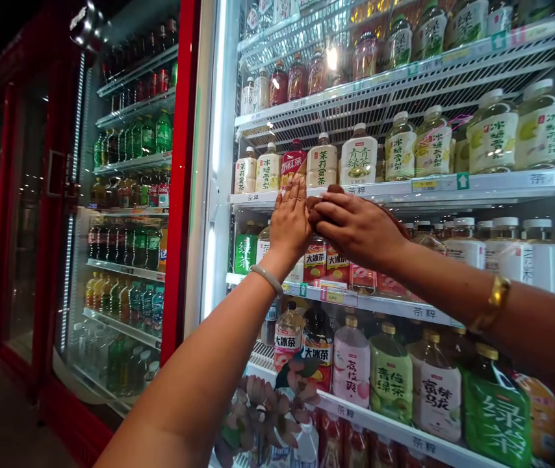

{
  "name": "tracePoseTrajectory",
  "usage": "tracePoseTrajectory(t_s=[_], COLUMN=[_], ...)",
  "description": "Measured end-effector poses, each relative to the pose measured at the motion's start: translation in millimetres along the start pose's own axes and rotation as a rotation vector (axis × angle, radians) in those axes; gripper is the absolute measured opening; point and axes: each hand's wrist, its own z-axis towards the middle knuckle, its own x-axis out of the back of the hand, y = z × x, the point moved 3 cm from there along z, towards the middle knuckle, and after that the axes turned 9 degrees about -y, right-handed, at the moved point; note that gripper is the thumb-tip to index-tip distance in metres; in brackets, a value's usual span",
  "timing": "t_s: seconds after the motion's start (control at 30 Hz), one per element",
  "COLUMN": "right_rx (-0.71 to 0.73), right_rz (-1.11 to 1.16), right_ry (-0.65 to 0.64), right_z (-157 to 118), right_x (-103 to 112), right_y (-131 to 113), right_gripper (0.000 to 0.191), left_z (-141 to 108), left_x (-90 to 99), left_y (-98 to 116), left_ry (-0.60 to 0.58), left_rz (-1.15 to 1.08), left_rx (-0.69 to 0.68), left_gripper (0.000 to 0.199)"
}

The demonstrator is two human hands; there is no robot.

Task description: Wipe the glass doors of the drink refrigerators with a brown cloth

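My left hand (290, 218) is raised in front of the drinks cooler, with its fingers stretched upward and its palm toward the glass door (379, 292). It appears to lie flat on the glass. Right beside it, my right hand (348, 221) has its fingers bent over a bunched brown cloth (314, 207). Most of that cloth is hidden beneath the hand; bits of it show past the fingertips and along the wrist. Behind both hands stand shelved drink bottles, among them a red-labelled bottle (293, 161) and a white-labelled bottle (358, 156).
Several shelves of tea bottles fill the lit cooler, including a green bottle (496, 409) low on the right. A flowery reflection (268, 416) shows low in the glass. To the left, a red frame (182, 162) borders another cooler (131, 260) with drinks.
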Motion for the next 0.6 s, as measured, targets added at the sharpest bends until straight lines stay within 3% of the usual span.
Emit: tracePoseTrajectory(t_s=[0.1,0.17,0.23,0.33,0.43,0.53,0.6], right_rx=[-0.056,-0.189,-0.285,-0.186,-0.034,-0.019,-0.089], right_rz=[0.029,0.044,0.04,-0.04,-0.075,-0.063,-0.088], right_ry=[0.02,0.093,0.139,0.092,0.019,0.0,0.039], right_z=[18.6,15.3,2.0,-14.1,-8.7,10.3,16.5], right_x=[4.4,10.8,13.8,8.0,-1.9,-3.6,1.1], right_y=[29.5,46.1,45.2,13.8,-9.4,5.6,26.6], right_gripper=[0.026,0.027,0.027,0.026,0.026,0.027,0.027], left_z=[-0.8,-1.4,-2.1,-2.8,-2.9,-2.9,-3.2], left_x=[-1.0,-1.1,-1.2,-2.0,-3.4,-4.7,-5.1], left_y=[0.2,1.1,1.8,1.6,-0.4,-2.6,-3.0], left_ry=[-0.01,-0.012,-0.015,-0.023,-0.019,0.019,0.043], left_rz=[0.019,0.03,0.039,0.053,0.038,0.014,0.012], left_rx=[-0.008,-0.022,-0.023,-0.01,-0.013,-0.036,-0.048], left_gripper=[0.065,0.067,0.067,0.066,0.064,0.064,0.064])
